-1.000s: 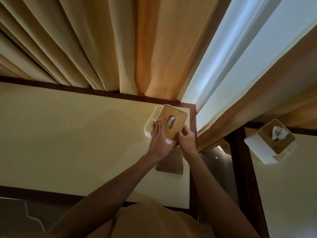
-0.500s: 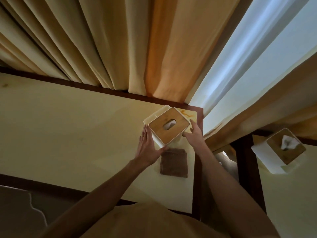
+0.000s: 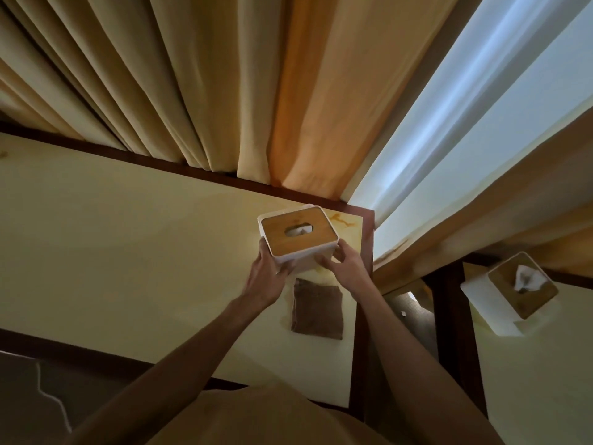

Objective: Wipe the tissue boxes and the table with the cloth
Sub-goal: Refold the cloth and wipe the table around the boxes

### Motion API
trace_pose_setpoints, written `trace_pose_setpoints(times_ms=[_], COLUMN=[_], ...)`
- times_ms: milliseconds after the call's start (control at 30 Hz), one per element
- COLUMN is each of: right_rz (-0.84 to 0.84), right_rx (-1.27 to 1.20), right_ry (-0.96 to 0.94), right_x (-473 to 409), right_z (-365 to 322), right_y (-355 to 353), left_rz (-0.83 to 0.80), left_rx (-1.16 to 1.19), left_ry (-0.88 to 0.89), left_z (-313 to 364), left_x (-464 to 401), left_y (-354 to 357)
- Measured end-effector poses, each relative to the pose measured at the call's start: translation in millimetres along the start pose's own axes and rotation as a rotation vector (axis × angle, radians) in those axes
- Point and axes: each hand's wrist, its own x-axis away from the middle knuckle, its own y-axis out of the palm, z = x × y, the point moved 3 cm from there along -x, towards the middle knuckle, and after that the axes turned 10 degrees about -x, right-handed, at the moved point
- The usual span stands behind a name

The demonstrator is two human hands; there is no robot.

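Observation:
A white tissue box (image 3: 298, 234) with a wooden lid and an oval slot sits near the far right corner of the cream table (image 3: 128, 258). My left hand (image 3: 268, 277) grips its near left corner. My right hand (image 3: 345, 268) holds its near right side with the fingers curled on the wall. A folded brown cloth (image 3: 317, 309) lies flat on the table just in front of the box, between my wrists; neither hand touches it. A second tissue box (image 3: 513, 290), with a tissue sticking up, stands on the neighbouring table at the right.
Beige curtains (image 3: 192, 91) hang right behind the table's dark far edge. A lit window strip (image 3: 465, 123) runs at the right. A narrow gap with dark wooden frames (image 3: 449, 316) separates the two tables. Orange stains (image 3: 341, 220) mark the table corner.
The tissue box has been turned and drawn a little nearer, with both hands now closed on its near corners. The cloth has stayed where it lay.

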Motion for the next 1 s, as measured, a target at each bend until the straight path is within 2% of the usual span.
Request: trace_pose_setpoints(times_ms=[167,300,467,600,767,867,933,1000], right_rz=[-0.031,-0.044,-0.121,-0.103,-0.127,-0.183,-0.186,-0.193], right_rx=[0.027,0.158,0.283,0.347,0.441,0.494,0.516,0.523], right_ry=[-0.098,-0.144,-0.102,-0.135,-0.112,-0.125,-0.119,-0.120], right_x=[-14,-34,-68,-89,-116,-128,-134,-138], right_z=[-38,-68,-86,-104,-122,-132,-134,-133], right_y=[16,36,65,89,111,124,126,128], left_rz=[0.133,0.149,0.173,0.172,0.076,0.061,0.080,0.105], left_rx=[-0.008,-0.034,-0.057,-0.137,-0.298,-0.296,-0.181,-0.080], left_ry=[-0.070,-0.265,-0.439,-0.461,-0.431,-0.520,-0.598,-0.597], left_z=[21,19,-5,-14,-15,-30,-36,-40], left_x=[2,-6,-14,-30,-46,-54,-55,-57], left_y=[-26,-52,-68,-86,-100,-107,-106,-102])
